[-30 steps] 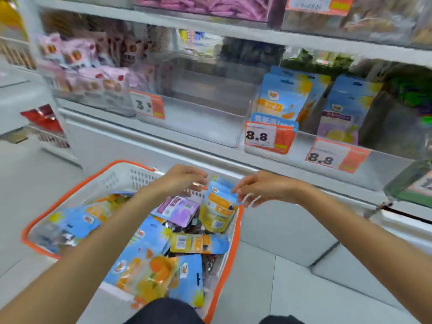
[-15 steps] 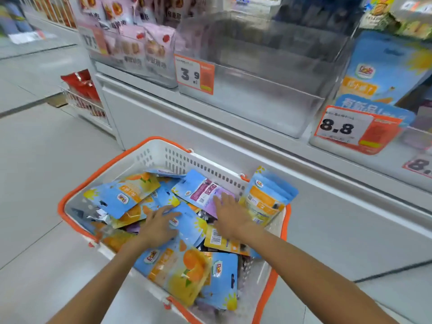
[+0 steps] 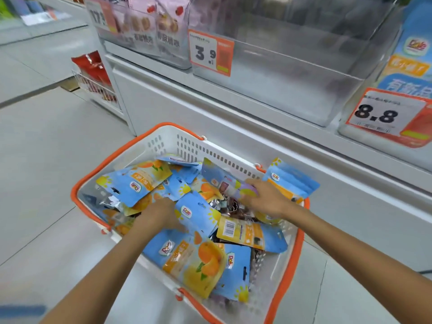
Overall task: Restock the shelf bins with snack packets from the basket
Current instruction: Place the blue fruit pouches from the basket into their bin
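Reaching into the basket (image 3: 163, 141), both hands work among the loose snack packets (image 3: 138, 183), which lie heaped at all angles, so each has to be sorted out before it can be lifted. In the head view, the right hand (image 3: 266, 199) has its grip closed on a purple-and-blue packet (image 3: 230, 185), thumb and fingers curled over its lower end, tilting it up off the pile toward the far wall of the basket. The left hand (image 3: 161, 212) presses down among the packets just beside a blue Dole packet (image 3: 198, 216); its fingers are buried, so whether its grip holds anything cannot be told. Just beyond the right grip a blue pouch (image 3: 289, 181) leans on the basket rim. Above both grips the clear shelf bin (image 3: 292, 73) behind the 3.9 price tag (image 3: 210, 52) looks empty, likely the destination.
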`<state>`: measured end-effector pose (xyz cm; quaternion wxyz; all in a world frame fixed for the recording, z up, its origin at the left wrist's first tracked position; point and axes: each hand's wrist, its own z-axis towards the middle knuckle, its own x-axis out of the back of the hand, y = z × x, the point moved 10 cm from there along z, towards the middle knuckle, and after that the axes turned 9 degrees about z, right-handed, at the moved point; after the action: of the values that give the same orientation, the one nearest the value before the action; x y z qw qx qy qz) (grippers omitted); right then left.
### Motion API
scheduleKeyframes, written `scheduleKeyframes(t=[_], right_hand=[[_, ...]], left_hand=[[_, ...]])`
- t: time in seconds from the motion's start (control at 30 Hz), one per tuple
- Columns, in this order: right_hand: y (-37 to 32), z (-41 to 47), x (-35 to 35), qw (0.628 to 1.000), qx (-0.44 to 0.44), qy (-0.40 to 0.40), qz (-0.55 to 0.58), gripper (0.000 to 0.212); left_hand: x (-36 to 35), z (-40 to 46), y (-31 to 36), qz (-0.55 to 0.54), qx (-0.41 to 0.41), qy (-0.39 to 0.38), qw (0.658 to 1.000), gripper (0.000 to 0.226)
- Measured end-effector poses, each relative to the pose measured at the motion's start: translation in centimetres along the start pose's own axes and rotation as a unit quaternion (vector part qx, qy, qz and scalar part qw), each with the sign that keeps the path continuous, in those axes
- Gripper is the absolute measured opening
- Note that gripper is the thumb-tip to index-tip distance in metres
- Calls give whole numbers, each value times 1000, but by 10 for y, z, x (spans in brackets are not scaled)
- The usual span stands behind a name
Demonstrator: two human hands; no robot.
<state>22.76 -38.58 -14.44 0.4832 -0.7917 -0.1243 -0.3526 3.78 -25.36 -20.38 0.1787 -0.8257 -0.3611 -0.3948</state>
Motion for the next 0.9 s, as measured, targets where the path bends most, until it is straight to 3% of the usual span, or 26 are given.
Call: scheduleKeyframes(t=[0.13, 0.27, 0.37, 0.43, 0.5, 0.6, 0.63, 0.73, 0.8, 0.9], right_hand=[[16, -32, 4, 990, -44, -4, 136, 22], [33, -53, -8, 933, -102, -38, 344, 25], [35, -64, -7, 910, -93, -48, 402, 30], [32, -72, -3, 900, -87, -56, 423, 30], [21, -80, 7, 901, -65, -62, 425, 31], [2, -91, 31, 910, -27, -48, 410, 28], [-3, -94, 44, 913, -17, -32, 407, 28], [-14, -106, 87, 906, 17, 33, 421, 31], [-22, -120, 120, 900, 42, 83, 426, 32], [-38, -149, 178, 892, 89, 181, 405, 30]], left_hand=[[-8, -17, 4, 20, -19, 30, 999, 100], [-6, -30, -5, -31, 18, 79, 996, 100], [1, -38, -3, 31, 12, 76, 997, 61], [5, -40, 1, 3, -20, 78, 997, 40], [13, -42, 9, -26, -46, 94, 994, 43], [45, -55, 35, -53, -101, 173, 978, 16], [60, -63, 48, -92, -128, 187, 970, 36], [106, -104, 109, -297, -292, 137, 899, 64], [145, -136, 145, -400, -365, 140, 829, 52], [207, -170, 178, -467, -397, 257, 747, 21]])
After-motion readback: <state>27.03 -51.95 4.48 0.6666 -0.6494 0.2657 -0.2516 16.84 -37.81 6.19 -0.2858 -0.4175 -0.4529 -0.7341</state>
